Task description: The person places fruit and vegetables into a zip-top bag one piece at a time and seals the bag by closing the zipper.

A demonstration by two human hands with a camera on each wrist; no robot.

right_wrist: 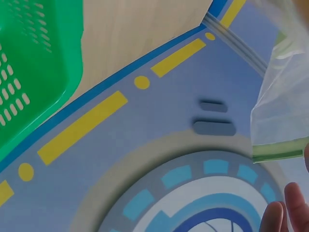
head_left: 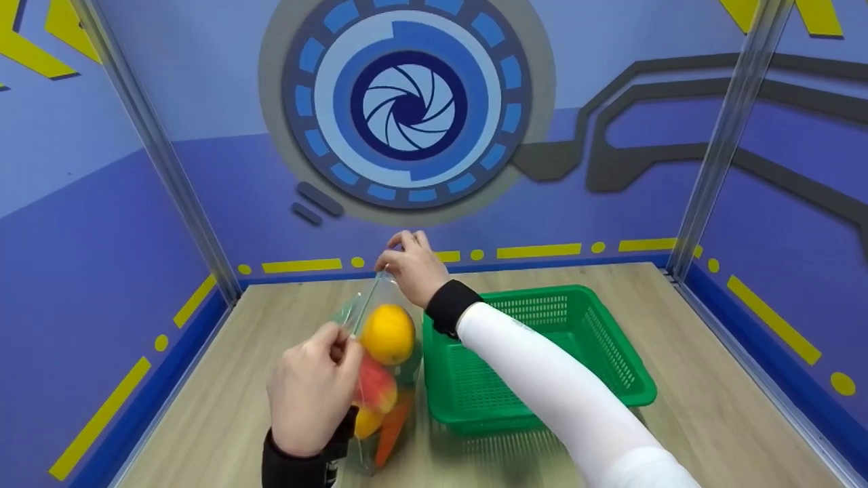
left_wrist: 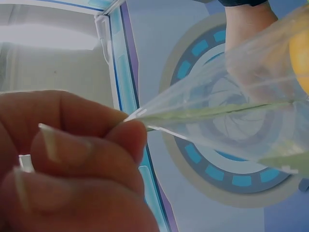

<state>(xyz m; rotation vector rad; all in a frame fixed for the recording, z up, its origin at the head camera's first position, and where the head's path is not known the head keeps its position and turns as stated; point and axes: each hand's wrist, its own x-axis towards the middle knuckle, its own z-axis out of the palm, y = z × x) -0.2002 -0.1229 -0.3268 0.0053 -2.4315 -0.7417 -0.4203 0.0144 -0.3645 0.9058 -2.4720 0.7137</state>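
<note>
A clear zip bag (head_left: 382, 293) with a green strip along its mouth hangs upright between both hands. Inside it are an orange (head_left: 389, 333) on top, a red-and-yellow fruit (head_left: 377, 386), a yellow fruit (head_left: 367, 421) and a carrot (head_left: 392, 430) low down. My left hand (head_left: 313, 386) pinches the near end of the bag's mouth; the left wrist view shows thumb and finger on the corner of the bag (left_wrist: 207, 113). At the far end of the mouth, my right hand (head_left: 413, 268) pinches the edge. Only some right fingertips (right_wrist: 294, 208) appear in the right wrist view.
A green plastic basket (head_left: 542, 417) with slotted sides stands on the wooden table (head_left: 705, 379), right of the bag and beneath the right forearm. Blue printed panels (head_left: 224, 183) with metal corner posts (head_left: 720, 135) enclose the back and sides.
</note>
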